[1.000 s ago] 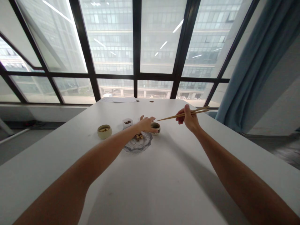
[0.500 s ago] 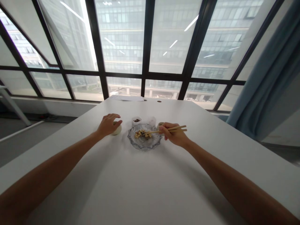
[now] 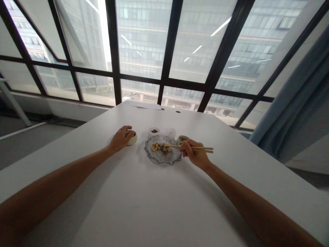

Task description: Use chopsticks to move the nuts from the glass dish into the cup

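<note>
My left hand [image 3: 119, 139] is wrapped round the side and rim of a small round pale-green cup [image 3: 132, 140], fingers over its far edge. In my right hand [image 3: 195, 153] is a pair of wooden chopsticks [image 3: 205, 149], their tips pointing left into a scalloped clear glass plate [image 3: 164, 162]. Tan pieces like peanuts [image 3: 155, 147] and some dark bits lie in the plate, by the chopstick tips. Whether the tips pinch a piece is too small to tell. A second greenish cup [image 3: 182, 138] stands just behind my right hand, partly hidden by it.
Behind the plate are two small whitish containers: the left container [image 3: 150, 133] holds dark pieces, the right container [image 3: 170, 133] looks translucent. Paper sheets [image 3: 144, 105] lie at the white table's [image 3: 144, 199] far edge. Windows stand beyond, with a blue curtain [image 3: 290, 113] at right.
My left hand has closed from hovering by the pale-green cup to holding it. The chopsticks stay over the plate, their tips among the pieces. The view has shifted and tilted slightly.
</note>
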A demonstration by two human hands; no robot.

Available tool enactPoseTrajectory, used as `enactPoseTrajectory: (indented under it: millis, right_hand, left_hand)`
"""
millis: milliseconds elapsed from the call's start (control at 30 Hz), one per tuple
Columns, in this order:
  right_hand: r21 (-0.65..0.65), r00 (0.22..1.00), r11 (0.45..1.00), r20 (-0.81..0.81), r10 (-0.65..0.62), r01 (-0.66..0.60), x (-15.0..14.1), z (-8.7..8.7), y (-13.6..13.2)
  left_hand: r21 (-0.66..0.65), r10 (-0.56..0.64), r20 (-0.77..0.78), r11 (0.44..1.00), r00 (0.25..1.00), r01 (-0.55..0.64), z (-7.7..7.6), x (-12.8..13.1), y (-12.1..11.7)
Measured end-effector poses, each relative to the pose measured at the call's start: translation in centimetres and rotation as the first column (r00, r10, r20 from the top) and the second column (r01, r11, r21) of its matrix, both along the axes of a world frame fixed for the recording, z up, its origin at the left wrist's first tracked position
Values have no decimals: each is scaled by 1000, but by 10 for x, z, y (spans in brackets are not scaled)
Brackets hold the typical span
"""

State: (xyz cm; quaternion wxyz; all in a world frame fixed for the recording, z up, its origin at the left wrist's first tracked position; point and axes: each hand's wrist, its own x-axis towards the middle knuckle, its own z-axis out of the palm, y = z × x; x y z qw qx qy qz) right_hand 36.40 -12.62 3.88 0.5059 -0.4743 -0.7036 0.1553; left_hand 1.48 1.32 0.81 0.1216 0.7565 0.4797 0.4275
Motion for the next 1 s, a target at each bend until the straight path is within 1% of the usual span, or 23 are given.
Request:
enactPoseTrajectory:
  millis: [100, 200, 300, 400, 500, 600, 667, 767, 833, 900, 933, 1000]
  right_hand:
    - [-7, 994, 1000, -104, -20, 19, 0, -3, 2]
    - [-18, 973, 998, -226, -56, 53, -2, -1, 4]
    - [-45, 931, 996, -353, -90, 79, -2, 5, 6]
    - [-96, 879, 992, -463, -115, 79, 1, 10, 10]
    - [-119, 847, 989, -514, -139, 90, 5, 10, 14]
    - [-114, 838, 990, -529, -132, 83, 9, 13, 14]
    - [-100, 835, 992, -537, -120, 79, 13, 21, 13]
    - [-30, 845, 992, -522, -118, 120, 29, 43, 10]
    - [70, 873, 980, -468, -134, 188, 43, 60, 6]
    - [122, 894, 961, -410, -178, 248, 57, 74, 2]
    - [135, 901, 952, -382, -206, 275, 62, 79, 0]
    - [127, 914, 943, -315, -256, 308, 70, 84, -3]
  left_hand:
    - [10, -15, 25, 1000, 1000, 15, -1, 0, 0]
    - [10, -20, 37, 1000, 999, 20, -1, 0, 0]
    - [-4, -24, 37, 1000, 999, 24, 0, 1, -1]
    - [-5, -19, 39, 1000, 999, 20, 0, 1, -1]
    - [-8, -16, 42, 1000, 999, 17, -1, 1, 0]
    - [-14, -16, 46, 1000, 999, 17, -2, 1, 0]
    - [-14, -15, 47, 1000, 999, 15, -2, 1, 0]
    - [-14, -17, 41, 1000, 999, 18, -2, 0, 0]
    - [-8, -21, 36, 1000, 999, 21, -2, 0, 0]
    - [0, -21, 33, 1000, 999, 21, -2, 0, 0]
    - [4, -18, 33, 1000, 999, 17, -3, 0, 1]
    - [3, -11, 34, 1000, 999, 11, -3, 0, 2]
